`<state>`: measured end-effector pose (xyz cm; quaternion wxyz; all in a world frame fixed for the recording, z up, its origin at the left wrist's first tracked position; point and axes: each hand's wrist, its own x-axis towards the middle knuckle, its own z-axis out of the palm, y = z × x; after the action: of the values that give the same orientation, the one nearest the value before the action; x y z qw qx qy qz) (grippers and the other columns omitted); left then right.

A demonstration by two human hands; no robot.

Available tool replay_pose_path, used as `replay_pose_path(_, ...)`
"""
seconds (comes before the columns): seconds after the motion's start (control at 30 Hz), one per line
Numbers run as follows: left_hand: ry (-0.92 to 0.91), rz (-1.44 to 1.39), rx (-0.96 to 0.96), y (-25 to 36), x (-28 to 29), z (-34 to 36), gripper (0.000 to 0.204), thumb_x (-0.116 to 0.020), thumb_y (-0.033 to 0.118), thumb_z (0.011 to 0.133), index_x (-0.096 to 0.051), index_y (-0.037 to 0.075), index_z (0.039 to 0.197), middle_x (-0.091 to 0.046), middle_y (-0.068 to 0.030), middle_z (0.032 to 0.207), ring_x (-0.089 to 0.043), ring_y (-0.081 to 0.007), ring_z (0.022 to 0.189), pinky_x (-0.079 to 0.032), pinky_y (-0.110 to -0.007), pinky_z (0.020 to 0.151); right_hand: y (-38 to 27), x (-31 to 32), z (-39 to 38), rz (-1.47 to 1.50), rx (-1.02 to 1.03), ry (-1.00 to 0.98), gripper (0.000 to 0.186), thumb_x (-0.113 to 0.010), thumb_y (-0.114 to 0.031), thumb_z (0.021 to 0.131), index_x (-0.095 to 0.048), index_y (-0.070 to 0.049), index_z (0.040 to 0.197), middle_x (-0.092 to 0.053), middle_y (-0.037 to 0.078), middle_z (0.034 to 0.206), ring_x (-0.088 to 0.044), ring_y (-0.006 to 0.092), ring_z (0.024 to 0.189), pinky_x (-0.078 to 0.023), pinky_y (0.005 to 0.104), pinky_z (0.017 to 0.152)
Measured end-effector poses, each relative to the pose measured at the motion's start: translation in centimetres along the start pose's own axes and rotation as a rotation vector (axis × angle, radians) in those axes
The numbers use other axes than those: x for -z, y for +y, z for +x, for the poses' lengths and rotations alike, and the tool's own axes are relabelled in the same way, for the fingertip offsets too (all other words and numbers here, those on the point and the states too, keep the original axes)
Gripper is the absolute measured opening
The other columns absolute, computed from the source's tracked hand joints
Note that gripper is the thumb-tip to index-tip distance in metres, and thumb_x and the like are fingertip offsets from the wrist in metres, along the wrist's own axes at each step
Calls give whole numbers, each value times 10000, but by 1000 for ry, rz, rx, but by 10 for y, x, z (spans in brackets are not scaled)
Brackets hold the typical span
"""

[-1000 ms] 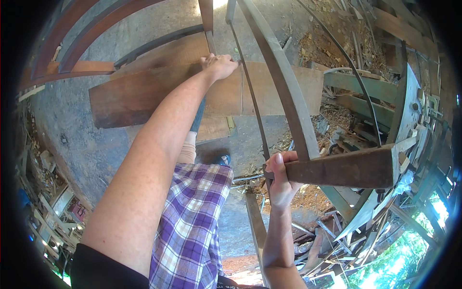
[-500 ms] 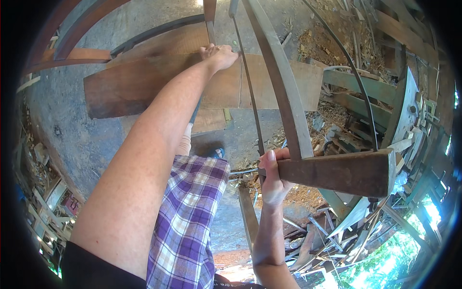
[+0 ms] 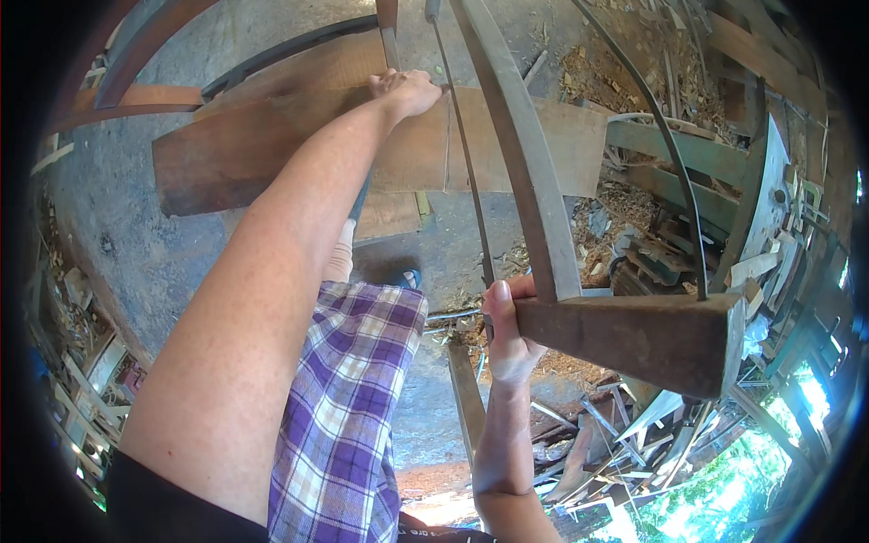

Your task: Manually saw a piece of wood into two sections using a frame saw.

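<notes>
A wooden-framed bow saw (image 3: 520, 145) slants across the right half of the view. My right hand (image 3: 513, 339) is closed around the near end of the saw, where its thick wooden end piece (image 3: 634, 337) meets the blade (image 3: 466, 149). Beside a faint line, the thin blade crosses the brown board (image 3: 525, 136). At the board's far edge my left hand (image 3: 407, 93) presses down with curled fingers, just left of the blade. Its fingertips are partly hidden. Whether the teeth have cut into the wood I cannot tell.
Curved reddish wooden pieces (image 3: 149, 50) stand at the far left. Green slats (image 3: 679, 154) and a heap of scrap wood (image 3: 625, 434) lie to the right. Wood chips cover parts of the floor. Purple checked cloth (image 3: 348, 380) hangs over my lap; a sandaled foot (image 3: 409, 278) shows below.
The saw's outer end has dipped slightly, with my right hand still around it. My left hand keeps its place on the board, and the whole view has shifted a little.
</notes>
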<state>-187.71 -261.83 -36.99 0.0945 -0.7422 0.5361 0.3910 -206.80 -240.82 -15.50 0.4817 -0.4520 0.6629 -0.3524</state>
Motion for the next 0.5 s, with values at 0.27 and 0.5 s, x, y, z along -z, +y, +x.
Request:
replay_pose_path(0.27, 48, 23, 10, -1, -8, 1, 477, -473, 593, 897, -665, 219, 1124, -660, -9, 1133, -526, -253, 1129, -308, -427, 947, 4, -11, 22, 134, -70, 30, 174, -649, -77, 880, -569, -48, 729, -551, 9, 637, -461, 78, 518, -365, 237, 489)
replay_pose_path(0.5, 47, -13, -9, -2, -1, 0, 473, -488, 599, 874, -668, 241, 1126, -646, -15, 1196, -517, -264, 1187, -306, -433, 977, 16, -21, 15, 107, 84, -32, 152, -678, -56, 840, -554, -41, 753, -541, 12, 638, -470, 80, 543, -371, 234, 492)
